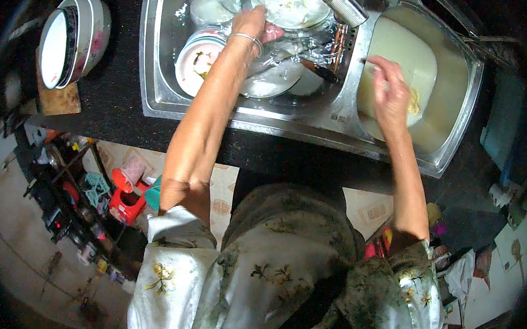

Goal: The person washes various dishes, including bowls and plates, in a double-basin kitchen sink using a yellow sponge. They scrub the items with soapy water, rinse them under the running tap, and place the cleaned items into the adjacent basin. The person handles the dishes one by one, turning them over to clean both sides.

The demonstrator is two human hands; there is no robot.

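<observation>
My left hand [256, 25], with a bangle at the wrist, reaches into the left sink basin beside a floral plate [296, 4]. Its fingers are partly hidden among wet dishes, so its grip is unclear. Below the wrist are stacked bowls [194, 66] with green scraps in the front one, and a pale shallow dish [276, 79]. Over the right basin, my right hand [390, 82] is raised with fingers bent and apart, nothing visible in them. Beneath it a pale rounded-rectangular tub or board [402, 54] sits in cloudy water, with something yellow [414, 101] beside the hand.
A metal faucet head [341, 3] hangs over the left basin near the divider. Brown chopsticks [338, 44] and a dark-handled utensil [321, 71] lie by that basin's right wall. Nested bowls [76, 42] stand tilted on the dark counter [123, 128], near a wooden board [59, 100].
</observation>
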